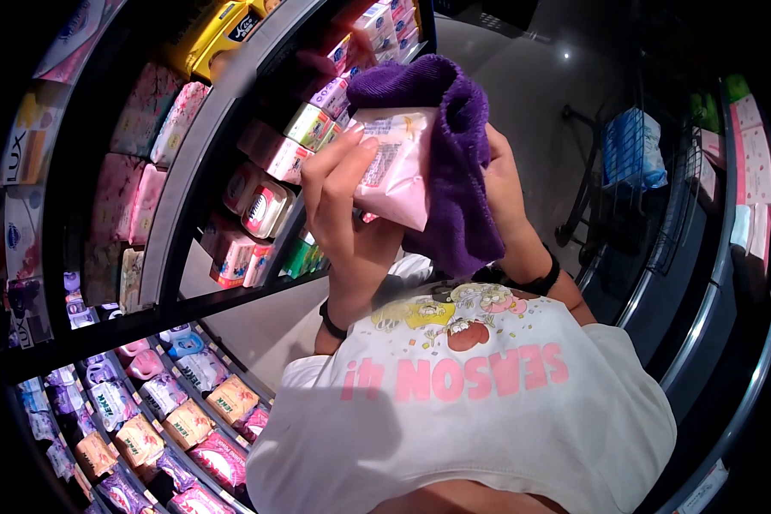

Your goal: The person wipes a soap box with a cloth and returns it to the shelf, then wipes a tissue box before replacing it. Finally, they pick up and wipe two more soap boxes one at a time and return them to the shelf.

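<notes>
Shop aisle, shiny grey floor [522, 94], shelves [190, 171] of soap, left hand [338, 193] gripping pink packet [398, 171], right hand [499, 184] holding purple cloth [458, 171]

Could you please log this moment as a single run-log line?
left hand: holds pink packet | right hand: holds purple cloth against it | setting: shop shelf of boxed soaps

Two hands, the left hand [338, 201] and the right hand [499, 184]; one pink packet [396, 176]; one purple cloth [458, 171]; two black wristbands [535, 283]; one trolley [612, 171]; soap packs [265, 210] too many to count exactly.
</notes>
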`<state>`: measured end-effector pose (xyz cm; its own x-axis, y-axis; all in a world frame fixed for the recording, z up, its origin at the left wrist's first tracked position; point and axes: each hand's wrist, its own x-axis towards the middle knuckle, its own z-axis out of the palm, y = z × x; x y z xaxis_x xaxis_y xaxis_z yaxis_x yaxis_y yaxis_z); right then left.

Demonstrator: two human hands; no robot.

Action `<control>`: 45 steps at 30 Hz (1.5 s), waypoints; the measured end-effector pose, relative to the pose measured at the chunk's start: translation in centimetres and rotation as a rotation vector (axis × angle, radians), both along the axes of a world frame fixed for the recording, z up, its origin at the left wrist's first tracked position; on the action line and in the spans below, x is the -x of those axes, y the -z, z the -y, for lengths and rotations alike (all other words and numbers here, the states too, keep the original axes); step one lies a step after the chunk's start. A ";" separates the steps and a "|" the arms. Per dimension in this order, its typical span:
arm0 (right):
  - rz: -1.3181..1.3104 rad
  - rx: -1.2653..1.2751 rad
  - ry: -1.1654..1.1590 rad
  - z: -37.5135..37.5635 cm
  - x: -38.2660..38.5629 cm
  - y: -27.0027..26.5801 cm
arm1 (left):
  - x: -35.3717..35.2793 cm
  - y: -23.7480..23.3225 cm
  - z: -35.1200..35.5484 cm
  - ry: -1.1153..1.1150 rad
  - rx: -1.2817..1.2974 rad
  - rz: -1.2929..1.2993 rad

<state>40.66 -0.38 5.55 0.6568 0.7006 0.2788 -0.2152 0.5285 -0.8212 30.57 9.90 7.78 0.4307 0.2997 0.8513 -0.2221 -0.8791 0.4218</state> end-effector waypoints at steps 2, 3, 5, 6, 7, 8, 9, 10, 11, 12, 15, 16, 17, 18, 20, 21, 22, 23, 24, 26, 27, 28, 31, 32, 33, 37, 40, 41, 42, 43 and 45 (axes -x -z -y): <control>-0.073 -0.060 0.011 0.1 -0.4 0.2 | -0.2 0.4 0.0 0.032 0.043 0.021; -0.007 -0.115 -0.041 0.3 -1.0 0.6 | -0.3 0.3 0.1 0.053 0.070 0.036; -0.046 -0.178 -0.038 0.2 -0.9 0.7 | -0.6 0.4 0.1 0.085 0.120 0.065; -0.095 -0.215 -0.073 0.2 -1.1 0.9 | -0.7 0.4 0.1 0.100 0.159 0.070; -0.094 -0.217 -0.070 0.3 -1.1 0.9 | -0.7 0.3 0.1 0.104 0.158 0.069; -0.149 -0.235 -0.095 0.5 -0.9 0.6 | -0.6 0.1 0.0 0.118 0.168 0.055; -0.204 -0.254 -0.120 0.7 -0.8 0.5 | -0.5 0.1 0.1 0.133 0.179 0.041; -0.145 -0.221 -0.144 1.1 -0.8 0.8 | -0.7 0.1 0.4 0.168 0.221 0.066; -0.226 -0.173 -0.154 1.3 -0.9 1.4 | -0.5 0.2 0.2 0.159 0.181 0.016; -0.239 -0.159 -0.134 1.5 -0.7 1.5 | -0.6 0.2 0.4 0.160 0.178 0.011; -0.272 -0.229 -0.184 1.5 -1.0 1.8 | -0.8 0.3 0.5 0.193 0.191 0.001; -0.290 -0.315 -0.262 1.4 -1.2 1.8 | -0.9 0.3 0.5 0.218 0.202 -0.001; -0.296 -0.267 -0.304 1.5 -1.2 1.2 | -0.9 0.2 0.5 0.222 0.167 -0.015; -0.274 -0.278 -0.319 1.4 -1.4 1.4 | -1.0 0.2 0.5 0.260 0.170 -0.015; -0.244 -0.287 -0.333 1.3 -1.5 1.6 | -1.2 0.2 0.4 0.295 0.173 -0.016; -0.254 -0.278 -0.324 1.4 -1.4 1.4 | -1.2 0.4 0.3 0.305 0.122 -0.032; -0.257 -0.260 -0.307 1.6 -1.2 1.0 | -1.3 0.5 0.2 0.315 0.071 -0.050; -0.262 -0.247 -0.291 1.7 -1.0 0.8 | -1.5 0.4 0.2 0.314 0.072 -0.052; -0.263 -0.233 -0.276 1.9 -0.8 0.4 | -1.6 0.3 0.1 0.223 0.007 -0.054; -0.260 -0.205 -0.244 2.2 -0.4 0.0 | -1.4 0.6 0.0 0.054 -0.061 -0.143; -0.259 -0.187 -0.223 2.3 -0.3 -0.1 | -1.3 0.4 0.2 0.052 -0.061 -0.144; -0.257 -0.161 -0.201 2.3 -0.1 -0.4 | -1.1 0.1 0.4 -0.005 -0.025 -0.238; -0.334 0.109 -0.005 2.3 0.9 -1.7 | -0.8 0.6 0.2 0.064 0.147 -0.397; -0.371 0.186 0.044 2.3 1.0 -1.8 | -0.7 0.5 0.2 0.138 0.168 -0.414; -0.378 0.197 0.050 1.8 0.9 -1.4 | -0.5 0.4 0.2 0.213 0.191 -0.431; -0.141 -0.352 -0.304 1.2 -1.4 3.3 | -0.2 1.0 1.2 0.556 0.631 -0.301; -0.185 -0.398 -0.334 0.9 -1.6 2.9 | 0.1 0.9 0.3 0.352 0.457 -0.378; -0.281 -0.387 -0.350 1.0 -1.4 2.8 | 0.1 0.6 0.3 0.359 0.402 -0.342; -0.318 -0.387 -0.348 1.1 -1.2 2.5 | 0.3 0.6 0.4 0.360 0.424 -0.343; -0.356 -0.387 -0.345 1.3 -0.9 2.1 | 0.4 0.6 0.4 0.363 0.446 -0.345; -0.403 -0.350 -0.295 1.5 -0.6 1.1 | 0.2 0.9 0.5 0.346 0.445 -0.311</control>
